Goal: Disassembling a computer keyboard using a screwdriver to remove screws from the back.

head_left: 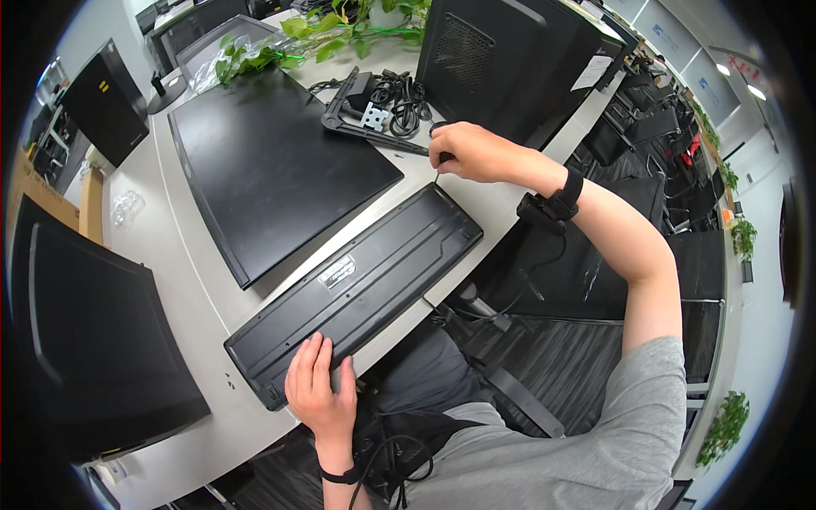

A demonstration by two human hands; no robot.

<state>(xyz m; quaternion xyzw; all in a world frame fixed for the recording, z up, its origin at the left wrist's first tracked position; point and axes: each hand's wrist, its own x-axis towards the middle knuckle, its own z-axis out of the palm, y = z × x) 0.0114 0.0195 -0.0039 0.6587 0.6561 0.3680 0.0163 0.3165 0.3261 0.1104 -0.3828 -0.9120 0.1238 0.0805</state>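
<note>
A black keyboard (387, 263) lies face down across the desk in front of me, its ribbed underside and a label showing. My left hand (320, 387) rests on its near left end, fingers stretched flat and the thumb at the edge. At the far right end, my right hand (470, 153) is closed in a pinch around a small screwdriver (437, 177). Its dark handle is mostly hidden by the fingers. The thin shaft points down at the keyboard's far corner; I cannot tell whether the tip touches it.
Beyond the keyboard a black monitor panel (276, 157) lies flat. Coiled black cables (399, 102) and a black stand arm (340, 102) sit behind it. A computer tower (501, 68) stands at the back right, another monitor (102, 331) at the left, and tiny screws (229, 380) near the keyboard.
</note>
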